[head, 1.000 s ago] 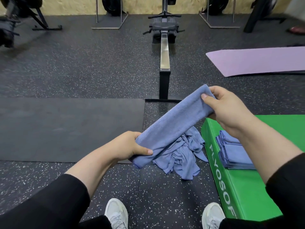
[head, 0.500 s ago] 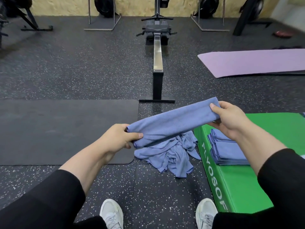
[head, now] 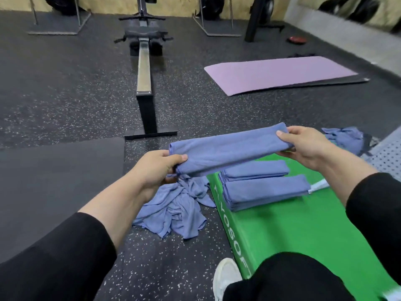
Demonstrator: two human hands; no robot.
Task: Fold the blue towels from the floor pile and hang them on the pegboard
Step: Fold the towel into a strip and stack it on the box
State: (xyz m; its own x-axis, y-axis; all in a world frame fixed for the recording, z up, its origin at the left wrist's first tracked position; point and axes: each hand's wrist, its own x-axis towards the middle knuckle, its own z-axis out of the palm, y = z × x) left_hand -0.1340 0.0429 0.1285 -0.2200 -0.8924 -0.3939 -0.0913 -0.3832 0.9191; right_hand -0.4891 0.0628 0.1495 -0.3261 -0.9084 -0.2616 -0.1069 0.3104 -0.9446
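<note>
The person holds a folded blue towel [head: 230, 149] stretched lengthwise between both hands, in the air above the far left corner of a green foam box [head: 303, 227]. The left hand [head: 155, 170] grasps the towel's left end, thumb on top and fingers curled underneath. The right hand [head: 303, 145] pinches the right end, thumb lying along the upper face and the other fingers wrapped below. The towel sits slightly tilted, its right end higher.

Directly beneath it, on the box's top near the far left corner, lie two stacks of folded towels [head: 264, 190], side by side and touching, the nearer stack longer. A small white item [head: 319, 185] lies on the box just beside that stack's right end; what it is cannot be made out.

On the speckled rubber floor [head: 65, 94], against the box's left edge, lies the loose pile of unfolded blue towels [head: 173, 209]. Another bunch of blue cloth [head: 345, 139] sits beyond the right hand, next to a perforated grey panel [head: 386, 155], possibly the pegboard.

Farther off stand a rowing machine [head: 144, 61], a lilac mat [head: 280, 72] and a dark mat [head: 54, 170] at the left. A white shoe [head: 225, 276] rests beside the box's near left edge.
</note>
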